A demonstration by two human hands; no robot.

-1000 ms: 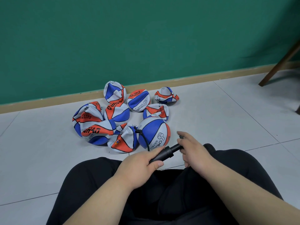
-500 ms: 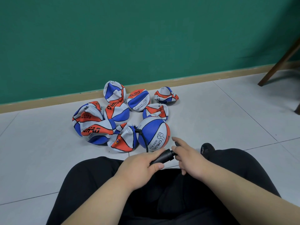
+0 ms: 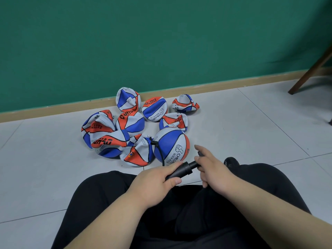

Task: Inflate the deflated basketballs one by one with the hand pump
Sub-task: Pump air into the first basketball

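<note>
Deflated basketballs (image 3: 115, 133): heap on floor (image 3: 251, 133), fwd-left of both hands. Round basketball (image 3: 171, 146): just fwd of hands, against heap. L hand (image 3: 154, 184): palm down, fingers + thumb wrapped round barrel of hand pump (image 3: 179, 172). R hand (image 3: 213, 171): just right of L hand, grasps pump handle, index finger extended fwd. Hose (image 3: 159, 155): runs from pump up to ball's left side.

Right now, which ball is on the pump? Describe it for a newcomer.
Below the green wall, a heap of crumpled balls lies on the floor. At its near right edge sits the ball with a black hose plugged in. It alone is round; its neighbours are caved in.
</note>
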